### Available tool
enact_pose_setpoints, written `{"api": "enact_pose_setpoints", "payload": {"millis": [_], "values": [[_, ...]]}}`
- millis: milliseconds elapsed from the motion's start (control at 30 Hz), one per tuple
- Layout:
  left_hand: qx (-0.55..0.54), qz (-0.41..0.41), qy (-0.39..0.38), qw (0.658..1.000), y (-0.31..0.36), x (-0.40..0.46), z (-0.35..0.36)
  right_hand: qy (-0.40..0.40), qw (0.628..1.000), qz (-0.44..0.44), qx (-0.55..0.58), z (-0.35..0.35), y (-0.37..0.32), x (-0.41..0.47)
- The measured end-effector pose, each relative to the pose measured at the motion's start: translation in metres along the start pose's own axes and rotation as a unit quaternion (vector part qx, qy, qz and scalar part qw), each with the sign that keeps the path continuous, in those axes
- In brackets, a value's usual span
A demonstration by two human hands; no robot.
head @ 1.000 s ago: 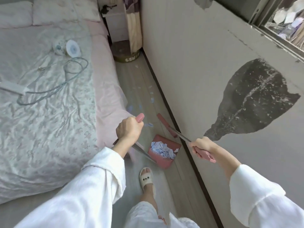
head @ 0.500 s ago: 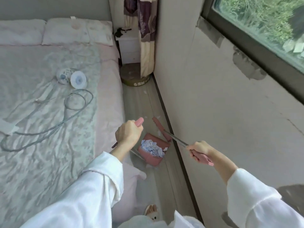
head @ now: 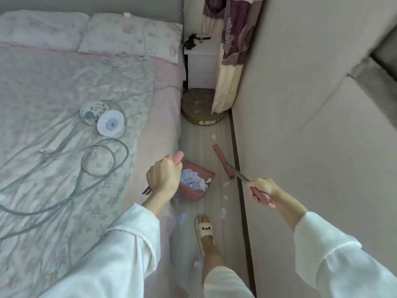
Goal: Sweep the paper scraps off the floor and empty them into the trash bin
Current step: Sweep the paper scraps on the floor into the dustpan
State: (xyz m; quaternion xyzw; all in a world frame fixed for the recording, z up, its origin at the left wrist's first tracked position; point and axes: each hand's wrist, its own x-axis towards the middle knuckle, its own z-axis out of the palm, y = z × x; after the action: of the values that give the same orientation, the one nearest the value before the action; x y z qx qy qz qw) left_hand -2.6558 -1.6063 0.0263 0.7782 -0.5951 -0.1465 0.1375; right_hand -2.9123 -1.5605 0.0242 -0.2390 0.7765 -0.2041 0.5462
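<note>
My left hand (head: 164,178) grips the pink handle of a pink dustpan (head: 200,187), which holds a heap of white paper scraps (head: 193,181) and sits in the narrow floor strip between bed and wall. My right hand (head: 261,191) grips the pink handle end of a broom; its metal shaft runs forward to the pink broom head (head: 223,161) near the wall's skirting. Several loose scraps (head: 224,197) lie on the floor by the pan and around my slippered foot (head: 205,230). A round bin (head: 202,111) stands at the far end of the strip.
A bed (head: 64,147) with floral cover, cables and a small round device fills the left. The wall (head: 300,125) closes the right side. A white nightstand (head: 202,65) and a hanging curtain (head: 229,57) stand behind the bin.
The view has moved forward along the strip and the bin looks nearer. The dustpan and broom travelled with my hands. Scraps now show on the floor near my foot.
</note>
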Motion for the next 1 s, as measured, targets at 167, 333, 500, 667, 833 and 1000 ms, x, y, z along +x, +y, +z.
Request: {"api": "enact_pose_setpoints", "payload": {"millis": [167, 333, 500, 667, 833, 1000], "values": [[0.045, -0.015, -0.007, 0.999, 0.057, 0.120, 0.032, -0.009, 1.000, 0.022, -0.004, -0.005, -0.104, 0.142], [0.074, -0.006, -0.006, 0.997, 0.084, 0.205, 0.055, -0.017, 0.997, 0.019, -0.072, -0.002, -0.182, 0.247], [0.075, -0.012, -0.006, 0.997, 0.087, 0.250, 0.078, -0.036, 0.989, 0.039, -0.138, 0.006, -0.220, 0.319], [0.056, -0.033, -0.008, 0.998, 0.089, 0.270, 0.080, -0.098, 0.964, 0.044, -0.245, 0.006, -0.220, 0.320], [0.051, -0.040, -0.037, 0.997, 0.092, 0.268, 0.078, -0.131, 0.967, 0.063, -0.207, -0.021, -0.217, 0.278], [0.052, -0.045, -0.051, 0.996, 0.086, 0.251, 0.073, -0.129, 0.974, 0.049, -0.180, -0.050, -0.216, 0.241]]}}
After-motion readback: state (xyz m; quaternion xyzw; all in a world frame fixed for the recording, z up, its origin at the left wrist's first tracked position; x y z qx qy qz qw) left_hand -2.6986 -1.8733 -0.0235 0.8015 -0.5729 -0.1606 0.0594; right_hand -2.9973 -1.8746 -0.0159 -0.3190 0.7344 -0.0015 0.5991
